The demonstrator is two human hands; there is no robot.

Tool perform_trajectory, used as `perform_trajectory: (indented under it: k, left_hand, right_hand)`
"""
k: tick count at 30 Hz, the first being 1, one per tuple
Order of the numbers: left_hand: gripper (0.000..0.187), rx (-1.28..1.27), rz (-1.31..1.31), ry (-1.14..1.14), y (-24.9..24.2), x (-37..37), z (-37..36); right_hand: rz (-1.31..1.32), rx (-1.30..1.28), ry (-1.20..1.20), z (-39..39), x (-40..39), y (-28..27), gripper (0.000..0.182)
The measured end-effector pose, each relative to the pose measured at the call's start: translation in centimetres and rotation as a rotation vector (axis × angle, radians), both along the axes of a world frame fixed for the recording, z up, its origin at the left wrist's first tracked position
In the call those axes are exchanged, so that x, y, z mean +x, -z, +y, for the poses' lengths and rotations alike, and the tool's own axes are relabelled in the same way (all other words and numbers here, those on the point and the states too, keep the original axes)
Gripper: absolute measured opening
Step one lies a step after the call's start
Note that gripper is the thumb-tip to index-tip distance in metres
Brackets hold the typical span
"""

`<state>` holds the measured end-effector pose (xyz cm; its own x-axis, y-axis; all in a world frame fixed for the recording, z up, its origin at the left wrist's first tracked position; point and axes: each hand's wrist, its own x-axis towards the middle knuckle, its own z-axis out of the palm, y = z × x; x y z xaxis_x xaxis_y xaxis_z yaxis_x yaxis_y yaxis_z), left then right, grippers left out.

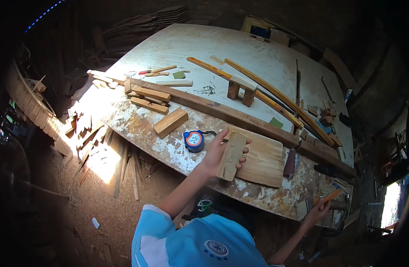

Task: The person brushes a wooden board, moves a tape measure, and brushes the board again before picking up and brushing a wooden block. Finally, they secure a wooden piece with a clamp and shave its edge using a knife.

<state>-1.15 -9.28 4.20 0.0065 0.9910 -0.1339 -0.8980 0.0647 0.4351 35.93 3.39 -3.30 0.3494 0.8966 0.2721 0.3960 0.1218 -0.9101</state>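
My left hand (215, 155) is wrapped round a short flat wooden block (232, 159), its fingertips curling over the right edge. Beneath and to the right of that block lies a wide thin wooden board (263, 158) near the table's front edge. At the right front corner, my right hand (315, 214) is closed on an orange-handled tool (332, 196) with a broad, flat grey end. A blue tape measure (194, 141) rests left of my left hand. Close to the board's right side is a dark bottle-like object (290, 163).
A long wooden beam (213, 108) crosses the white worktable (169, 42). Short wood pieces (151, 94) and a thicker block (171, 122) lie front left. Long strips (275, 95), a small wooden piece on legs (243, 91) and nails (207, 90) are beyond. Offcuts (75, 129) pile up at left.
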Motion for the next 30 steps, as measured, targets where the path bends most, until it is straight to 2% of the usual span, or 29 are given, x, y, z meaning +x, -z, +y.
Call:
perform_trajectory:
  k: [1,4,5,6,7,8,10,12,13,15,17,18,21,22,24,28,30]
  left_hand:
    - [0.060,0.010,-0.044,0.051,-0.3,-0.4,-1.5]
    - [0.062,0.024,0.211,-0.145,-1.4,-2.9,-4.9]
    - [0.057,0.041,0.325,-0.193,-2.0,-4.4,-5.9]
    - [0.057,0.038,0.593,-0.234,-1.8,-6.7,-6.9]
    - [0.067,-0.126,0.853,-0.340,-4.0,-7.4,-7.6]
    - [0.061,-0.079,0.997,-0.357,-4.3,-9.7,-8.2]
    - [0.065,-0.110,1.163,-0.380,-6.2,-13.2,-8.8]
    - [0.061,-0.214,1.331,-0.369,-7.1,-17.5,-8.5]
    - [0.057,-0.234,1.539,-0.345,-8.1,-19.0,-8.0]
    - [0.053,-0.371,1.749,-0.317,-10.1,-20.6,-6.7]
    - [0.054,-0.199,2.266,-0.352,-9.2,-25.4,-4.8]
    - [0.049,-0.249,2.351,-0.383,-8.5,-27.6,-3.9]
    - [0.049,-0.590,2.494,-0.337,-8.3,-30.2,-2.3]
    - [0.047,-0.623,2.579,-0.300,-7.1,-32.2,-1.9]
    - [0.047,-0.692,2.544,-0.277,-5.1,-34.5,-1.6]
    - [0.049,-0.846,2.563,-0.150,-3.7,-35.7,-1.8]
    - [0.049,-0.835,2.507,-0.083,-3.5,-35.8,-1.9]
  right_hand:
    - [-0.008,0.006,0.007,0.0,0.1,0.1,0.054]
    - [-0.049,-0.007,0.021,0.0,0.1,0.1,0.053]
    - [-0.042,-0.009,0.003,0.1,0.3,0.4,0.053]
    - [-0.032,-0.009,-0.012,0.3,0.7,0.6,0.053]
    - [-0.020,-0.006,-0.023,0.4,0.8,0.7,0.053]
    - [-0.010,-0.025,-0.015,0.4,0.7,0.6,0.052]
    - [-0.040,-0.009,-0.018,0.3,0.6,0.5,0.050]
    - [-0.062,0.008,-0.014,0.4,0.5,0.6,0.049]
    - [-0.071,0.012,-0.009,0.6,0.6,0.9,0.049]
    - [-0.088,0.007,-0.005,0.9,1.1,1.5,0.047]
    - [-0.095,-0.009,-0.005,1.0,1.5,2.1,0.047]
    - [-0.076,-0.011,-0.008,0.8,1.2,1.8,0.046]
    - [-0.038,-0.018,-0.016,0.4,0.7,0.9,0.045]
    - [-0.027,-0.023,-0.013,0.4,0.7,1.0,0.044]
    - [0.004,-0.033,-0.013,0.4,0.4,0.9,0.043]
    - [0.031,0.002,-0.032,0.3,0.2,0.6,0.041]
    - [0.021,0.036,-0.036,0.5,0.2,0.9,0.040]
